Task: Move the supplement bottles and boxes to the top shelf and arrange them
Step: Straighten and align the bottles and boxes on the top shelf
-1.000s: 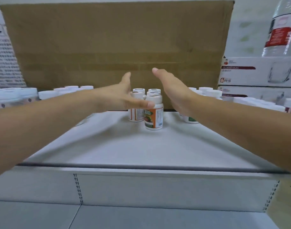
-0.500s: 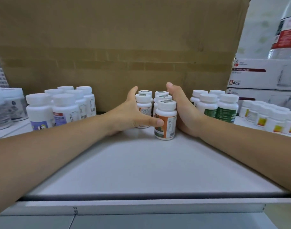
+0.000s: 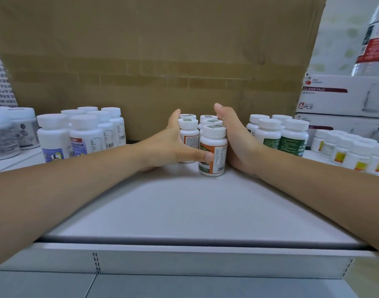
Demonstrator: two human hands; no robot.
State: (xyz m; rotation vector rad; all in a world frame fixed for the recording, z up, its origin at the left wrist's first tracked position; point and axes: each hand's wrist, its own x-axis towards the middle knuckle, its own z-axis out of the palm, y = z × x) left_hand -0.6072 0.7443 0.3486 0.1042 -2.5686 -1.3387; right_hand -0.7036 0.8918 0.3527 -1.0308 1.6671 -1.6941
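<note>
Several small white bottles with orange labels (image 3: pixel 214 155) stand in a tight cluster at the middle back of the white top shelf (image 3: pixel 195 207). My left hand (image 3: pixel 169 145) presses flat against the cluster's left side, and its thumb lies across the front bottle. My right hand (image 3: pixel 236 136) presses flat against the cluster's right side. The cluster is squeezed between both palms. The rear bottles are partly hidden by my hands.
A big cardboard box (image 3: pixel 154 61) walls off the back. Blue-label bottles (image 3: pixel 53 138) and grey-label jars (image 3: pixel 3 134) stand to the left. Green-label bottles (image 3: pixel 291 136) and yellow-label bottles (image 3: pixel 356 155) stand to the right, below glass mug boxes (image 3: pixel 343 95).
Both hands have moved in from apart and closed against the sides of the orange-label cluster. The camera has come closer to the shelf.
</note>
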